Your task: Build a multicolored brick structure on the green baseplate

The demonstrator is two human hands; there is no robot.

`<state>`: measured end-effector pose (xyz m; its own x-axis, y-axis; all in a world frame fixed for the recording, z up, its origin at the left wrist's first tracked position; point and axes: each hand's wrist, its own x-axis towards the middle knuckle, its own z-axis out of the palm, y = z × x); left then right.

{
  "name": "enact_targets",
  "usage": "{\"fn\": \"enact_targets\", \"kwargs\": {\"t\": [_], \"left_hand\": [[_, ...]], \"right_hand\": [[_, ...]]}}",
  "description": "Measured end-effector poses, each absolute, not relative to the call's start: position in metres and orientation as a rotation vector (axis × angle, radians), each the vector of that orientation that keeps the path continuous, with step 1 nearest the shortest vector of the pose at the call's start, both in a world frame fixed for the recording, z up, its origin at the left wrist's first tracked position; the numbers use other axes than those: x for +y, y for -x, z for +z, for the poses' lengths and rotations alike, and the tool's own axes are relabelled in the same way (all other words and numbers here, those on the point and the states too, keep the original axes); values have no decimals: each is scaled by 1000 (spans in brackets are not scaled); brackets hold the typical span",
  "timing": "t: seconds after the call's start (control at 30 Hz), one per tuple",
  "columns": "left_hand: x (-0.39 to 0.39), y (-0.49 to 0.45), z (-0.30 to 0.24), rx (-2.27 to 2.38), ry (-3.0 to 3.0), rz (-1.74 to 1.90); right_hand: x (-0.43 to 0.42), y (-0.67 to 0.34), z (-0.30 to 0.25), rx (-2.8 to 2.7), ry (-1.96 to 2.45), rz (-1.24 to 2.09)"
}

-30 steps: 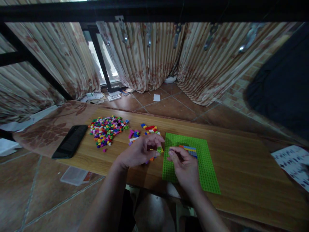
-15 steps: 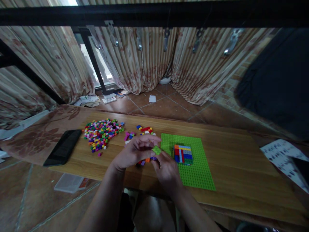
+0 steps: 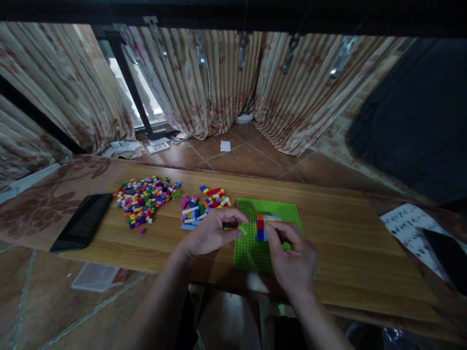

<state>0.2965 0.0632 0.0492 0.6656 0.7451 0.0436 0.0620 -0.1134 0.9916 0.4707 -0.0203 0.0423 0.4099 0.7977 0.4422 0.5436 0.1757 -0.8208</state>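
My left hand (image 3: 215,229) is raised over the left edge of the bright green baseplate (image 3: 251,255). Its thumb and fingertips pinch a small lime-green toy brick (image 3: 242,229). On the plate lies a striped block of toy bricks (image 3: 260,227) in red, blue, yellow and light blue. My right hand (image 3: 294,253) is over this block's right part, fingers curled and fingertips against it, hiding much of it. Just left of the plate is a loose group of bricks (image 3: 200,212) in mixed colours, partly behind my left hand.
Farther left on the wooden table (image 3: 350,253) is a heap of small bricks (image 3: 146,197), with a black tablet or phone (image 3: 82,221) beside it. To the right are a printed sheet (image 3: 406,226) and another dark device (image 3: 443,257). A clear plastic box (image 3: 95,277) lies on the floor.
My right hand has let go of the green brick and moved right onto the striped block. The green brick stays in my left hand. The view has shifted slightly.
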Motion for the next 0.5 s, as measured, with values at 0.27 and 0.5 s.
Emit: {"fn": "enact_targets", "kwargs": {"t": [0.27, 0.5], "left_hand": [[53, -328, 38, 794, -1853, 748], [32, -342, 29, 982, -2033, 906]], "right_hand": [[-3, -523, 43, -576, 1351, 462], [-2, -518, 45, -614, 1334, 484]]}}
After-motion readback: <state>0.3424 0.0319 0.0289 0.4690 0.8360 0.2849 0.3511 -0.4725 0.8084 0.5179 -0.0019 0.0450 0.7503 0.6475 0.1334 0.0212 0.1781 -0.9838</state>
